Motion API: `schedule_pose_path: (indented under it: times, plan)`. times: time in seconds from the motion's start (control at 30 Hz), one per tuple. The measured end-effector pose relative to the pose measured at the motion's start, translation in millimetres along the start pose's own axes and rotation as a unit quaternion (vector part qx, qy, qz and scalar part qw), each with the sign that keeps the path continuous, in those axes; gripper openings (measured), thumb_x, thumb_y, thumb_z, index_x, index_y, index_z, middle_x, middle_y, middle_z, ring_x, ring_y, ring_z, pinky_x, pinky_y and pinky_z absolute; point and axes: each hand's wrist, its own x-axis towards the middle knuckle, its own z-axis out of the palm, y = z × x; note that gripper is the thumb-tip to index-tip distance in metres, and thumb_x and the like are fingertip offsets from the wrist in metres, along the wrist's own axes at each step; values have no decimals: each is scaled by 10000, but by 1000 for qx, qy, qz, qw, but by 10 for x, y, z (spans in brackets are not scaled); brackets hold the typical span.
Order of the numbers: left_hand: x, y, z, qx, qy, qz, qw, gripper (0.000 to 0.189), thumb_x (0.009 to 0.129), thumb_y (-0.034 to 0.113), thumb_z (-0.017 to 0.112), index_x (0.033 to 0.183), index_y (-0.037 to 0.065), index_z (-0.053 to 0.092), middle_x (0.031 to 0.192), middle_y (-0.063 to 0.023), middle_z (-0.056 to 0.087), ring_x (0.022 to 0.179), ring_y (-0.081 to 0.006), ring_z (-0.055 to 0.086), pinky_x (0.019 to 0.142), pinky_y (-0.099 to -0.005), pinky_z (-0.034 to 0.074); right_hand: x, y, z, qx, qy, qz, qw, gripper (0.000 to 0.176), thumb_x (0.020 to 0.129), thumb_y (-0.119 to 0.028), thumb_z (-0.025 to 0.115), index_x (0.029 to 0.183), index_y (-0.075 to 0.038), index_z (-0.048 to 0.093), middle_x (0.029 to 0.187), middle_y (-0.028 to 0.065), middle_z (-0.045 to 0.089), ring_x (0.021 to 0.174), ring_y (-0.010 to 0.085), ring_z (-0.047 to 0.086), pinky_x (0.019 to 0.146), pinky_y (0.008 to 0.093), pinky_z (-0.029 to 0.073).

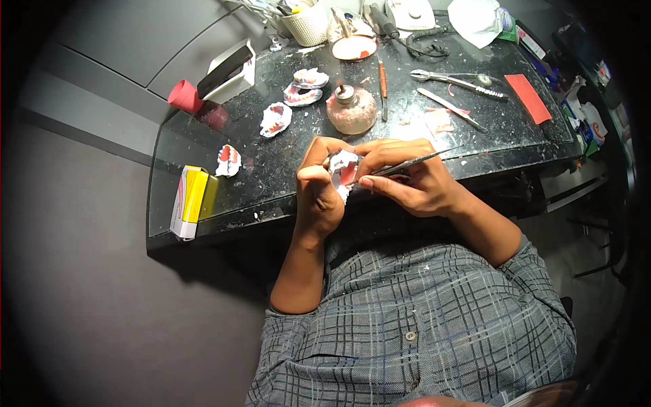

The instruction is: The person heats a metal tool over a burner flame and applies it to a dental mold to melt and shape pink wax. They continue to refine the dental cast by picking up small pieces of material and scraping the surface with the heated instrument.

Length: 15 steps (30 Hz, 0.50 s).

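Observation:
My left hand (317, 190) is closed around a white plaster dental cast (342, 160) with pink wax on it, held just off the table's front edge. Between the fingers of my right hand (417, 182) is a thin metal carving tool (424, 158). Its shaft slants up to the right, and its working end is at the cast, partly hidden by my fingers. Beyond my hands stands a glass spirit lamp (351, 117) with a metal wick holder. More casts with pink wax, one single cast (276, 119) and one stacked pair (305, 88), sit left of the lamp.
A small cast (228, 161) and a yellow-white box (190, 203) lie at the left. An orange-handled wax knife (383, 81), pliers (461, 76), a pale-handled knife (451, 108) and a red-pink wax sheet (527, 98) lie right of the lamp. A woven cup (306, 26) stands behind.

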Motion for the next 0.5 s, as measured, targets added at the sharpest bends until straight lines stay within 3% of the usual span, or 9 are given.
schedule_pose_path:
  times: [0.13,0.2,0.27,0.33,0.4,0.43,0.5]
  plan:
    - [-12,-44,-14,16,-2,20,1000,822,961,739,276,1048,-24,571,979,-71,568,753,-112,547,677,-242,437,4,-12,45,14,26,31,999,114,857,-58,748,940,10,710,933,139,736,987,288,711,871,377,543]
    - [-6,-41,-5,6,-7,8,1000,807,966,729,292,1051,-26,566,997,-82,569,754,-117,550,690,-247,440,25,-22,32,-11,7,-4,1000,107,865,-57,744,935,16,708,958,142,736,981,276,714,866,360,543]
    - [8,-59,19,4,17,48,999,832,965,742,239,1037,-16,574,979,-62,581,761,-108,550,689,-248,444,-9,11,19,16,7,10,1000,105,878,-66,740,929,19,706,966,140,737,982,253,713,865,351,544]
    - [15,-5,-12,17,37,28,999,842,964,744,201,1034,-6,577,953,-51,586,763,-105,553,686,-248,450,-40,22,-11,44,5,23,999,108,892,-76,735,923,22,703,973,138,738,984,229,712,864,343,546]
    - [33,13,-12,21,90,4,996,866,961,740,103,1024,23,584,876,-25,593,751,-96,558,683,-250,470,-53,7,-42,121,21,115,986,142,945,-111,692,935,29,677,963,133,736,980,189,705,877,334,552]
    - [48,-25,-42,7,117,10,993,827,971,726,139,1054,22,566,859,-43,594,729,-111,571,695,-270,496,-54,7,-51,122,20,113,986,142,945,-111,692,935,29,677,963,133,736,980,189,705,877,334,552]
    - [-16,-17,-120,-176,84,-66,978,765,989,696,199,1107,20,536,865,-65,594,735,-142,596,713,-289,523,-55,8,-58,197,71,108,972,147,1003,-111,609,971,30,634,929,111,726,934,175,707,867,326,565]
